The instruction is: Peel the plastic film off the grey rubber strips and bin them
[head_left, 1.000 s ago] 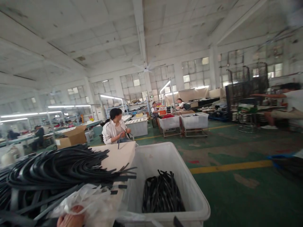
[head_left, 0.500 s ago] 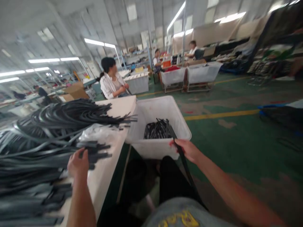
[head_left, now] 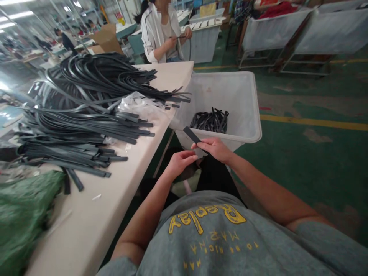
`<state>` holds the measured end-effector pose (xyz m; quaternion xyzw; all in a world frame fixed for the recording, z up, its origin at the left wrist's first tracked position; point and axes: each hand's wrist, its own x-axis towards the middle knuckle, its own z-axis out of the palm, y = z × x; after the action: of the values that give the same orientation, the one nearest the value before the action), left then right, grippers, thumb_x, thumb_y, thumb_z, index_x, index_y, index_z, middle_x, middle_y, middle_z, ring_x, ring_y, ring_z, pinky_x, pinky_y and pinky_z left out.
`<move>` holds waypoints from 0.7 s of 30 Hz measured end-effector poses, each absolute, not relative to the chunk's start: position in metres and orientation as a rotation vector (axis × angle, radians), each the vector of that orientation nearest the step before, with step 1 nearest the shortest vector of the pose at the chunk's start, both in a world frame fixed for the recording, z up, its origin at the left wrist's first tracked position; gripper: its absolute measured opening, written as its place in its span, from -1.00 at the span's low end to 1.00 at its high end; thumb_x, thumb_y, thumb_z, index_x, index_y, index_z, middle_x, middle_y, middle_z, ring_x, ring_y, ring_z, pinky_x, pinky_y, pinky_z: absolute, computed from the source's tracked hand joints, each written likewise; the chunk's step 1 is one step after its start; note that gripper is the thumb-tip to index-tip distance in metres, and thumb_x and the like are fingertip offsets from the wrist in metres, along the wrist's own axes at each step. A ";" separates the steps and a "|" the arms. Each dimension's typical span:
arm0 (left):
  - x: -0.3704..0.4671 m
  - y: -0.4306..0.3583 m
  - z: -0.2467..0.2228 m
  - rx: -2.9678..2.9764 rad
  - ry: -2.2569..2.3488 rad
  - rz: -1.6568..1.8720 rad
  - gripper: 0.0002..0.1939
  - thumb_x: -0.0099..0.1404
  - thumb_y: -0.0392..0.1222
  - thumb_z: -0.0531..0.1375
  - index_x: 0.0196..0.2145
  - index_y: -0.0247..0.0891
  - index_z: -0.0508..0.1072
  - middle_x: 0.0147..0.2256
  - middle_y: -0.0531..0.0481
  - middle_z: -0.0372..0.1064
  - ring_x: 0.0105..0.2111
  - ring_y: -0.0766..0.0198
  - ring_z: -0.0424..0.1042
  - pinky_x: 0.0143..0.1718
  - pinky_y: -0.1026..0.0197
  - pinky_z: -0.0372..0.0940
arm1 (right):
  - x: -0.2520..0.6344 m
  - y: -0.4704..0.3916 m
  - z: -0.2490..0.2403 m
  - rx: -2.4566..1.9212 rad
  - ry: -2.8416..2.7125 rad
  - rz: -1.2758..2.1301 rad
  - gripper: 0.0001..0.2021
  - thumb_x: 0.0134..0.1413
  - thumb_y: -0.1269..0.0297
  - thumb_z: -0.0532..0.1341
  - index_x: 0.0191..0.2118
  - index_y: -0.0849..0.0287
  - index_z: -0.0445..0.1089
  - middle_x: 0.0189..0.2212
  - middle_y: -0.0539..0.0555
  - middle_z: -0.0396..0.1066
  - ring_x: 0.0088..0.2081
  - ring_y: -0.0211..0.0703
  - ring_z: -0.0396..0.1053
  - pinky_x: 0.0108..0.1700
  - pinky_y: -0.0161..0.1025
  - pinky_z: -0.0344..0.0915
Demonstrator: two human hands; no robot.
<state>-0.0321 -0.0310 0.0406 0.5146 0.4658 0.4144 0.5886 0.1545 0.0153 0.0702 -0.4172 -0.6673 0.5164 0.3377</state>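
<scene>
A flat dark grey strap [head_left: 191,134] is gripped between the thumb and fingers of my right hand [head_left: 217,149]. Its cut end points up and left, over the bin's near rim; the lower part is lost behind my hand and against my dark trousers. My left hand [head_left: 179,164] is close beside it, fingers stretched toward the strap and apparently holding nothing. Long dark straps [head_left: 94,122] lie in bundles on the table to my left. In front of me, a white plastic bin [head_left: 230,86] contains a heap of short black strap pieces [head_left: 211,120].
The pale table [head_left: 126,191] runs along my left, its corner close to the bin. Clear plastic film [head_left: 140,103] and a green sack [head_left: 27,218] lie on it. A co-worker [head_left: 163,34] handles a strap beyond the table. White wheeled carts [head_left: 273,32] stand farther back.
My left hand has left the straps on the table and come over beside my right hand. The right hand still holds the strap, now closer to my body. The view has tilted down.
</scene>
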 end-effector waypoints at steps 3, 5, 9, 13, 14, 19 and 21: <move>-0.027 -0.029 0.032 1.126 1.126 0.903 -0.70 0.05 0.00 0.36 -0.38 -0.32 0.61 -0.51 0.04 0.44 -0.50 0.35 0.31 -0.40 0.29 0.20 | 0.150 0.012 0.065 -1.092 -1.855 1.309 -0.61 0.12 -0.01 0.18 -0.27 0.22 0.57 -0.41 0.01 0.52 -0.38 -0.20 0.39 -0.26 -0.27 0.28; -0.022 -0.028 0.026 1.073 1.151 0.916 -0.69 0.02 0.01 0.39 -0.47 -0.33 0.57 -0.58 0.07 0.37 -0.55 0.40 0.25 -0.43 0.29 0.18 | 0.148 0.012 0.061 -1.103 -1.890 1.299 -0.61 0.14 0.00 0.16 -0.26 0.23 0.57 -0.47 -0.01 0.49 -0.43 -0.23 0.37 -0.30 -0.29 0.26; -0.014 -0.027 0.019 0.797 1.044 0.983 -0.61 -0.08 0.02 0.47 -0.45 -0.36 0.53 -0.48 -0.02 0.46 -0.46 0.33 0.40 -0.28 0.23 0.31 | 0.152 0.015 0.050 -1.098 -1.834 1.277 -0.61 0.13 -0.01 0.18 -0.24 0.22 0.56 -0.43 0.01 0.51 -0.35 -0.20 0.40 -0.23 -0.26 0.31; -0.009 -0.025 0.022 0.444 0.907 1.073 -0.64 -0.07 -0.09 0.48 -0.41 -0.33 0.47 -0.42 -0.03 0.48 -0.38 0.30 0.48 -0.21 0.22 0.35 | 0.171 0.009 0.045 -1.147 -1.551 1.337 -0.57 0.10 -0.10 0.19 -0.24 0.21 0.51 -0.31 0.08 0.54 -0.37 -0.19 0.45 -0.25 -0.25 0.36; -0.009 -0.023 0.024 0.374 0.899 1.107 -0.67 -0.04 -0.13 0.47 -0.40 -0.31 0.46 -0.43 0.00 0.47 -0.39 0.31 0.48 -0.21 0.23 0.35 | 0.178 0.005 0.046 -1.190 -1.555 1.306 -0.58 0.11 -0.10 0.19 -0.29 0.21 0.50 -0.35 0.08 0.53 -0.42 -0.21 0.44 -0.31 -0.26 0.35; -0.003 -0.016 0.027 0.152 0.895 1.202 -0.82 0.19 -0.16 0.34 -0.36 -0.27 0.43 -0.40 0.04 0.45 -0.37 0.36 0.46 -0.10 0.22 0.33 | 0.196 -0.029 0.049 -1.326 -1.909 1.015 -0.61 0.23 0.03 0.10 -0.46 0.18 0.43 -0.53 0.02 0.46 -0.58 -0.27 0.35 -0.42 -0.28 0.23; 0.001 -0.015 0.027 0.137 0.885 1.206 -0.83 0.21 -0.13 0.32 -0.36 -0.27 0.44 -0.37 0.03 0.46 -0.38 0.37 0.45 -0.09 0.22 0.33 | 0.194 -0.041 0.047 -1.350 -2.001 0.941 -0.62 0.24 0.06 0.07 -0.47 0.16 0.41 -0.54 0.03 0.44 -0.57 -0.25 0.34 -0.42 -0.28 0.20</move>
<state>0.0013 -0.0147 0.0271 0.0624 0.4019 0.5481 0.7309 0.1944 -0.0413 0.0468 -0.5013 -0.7432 0.3496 0.2722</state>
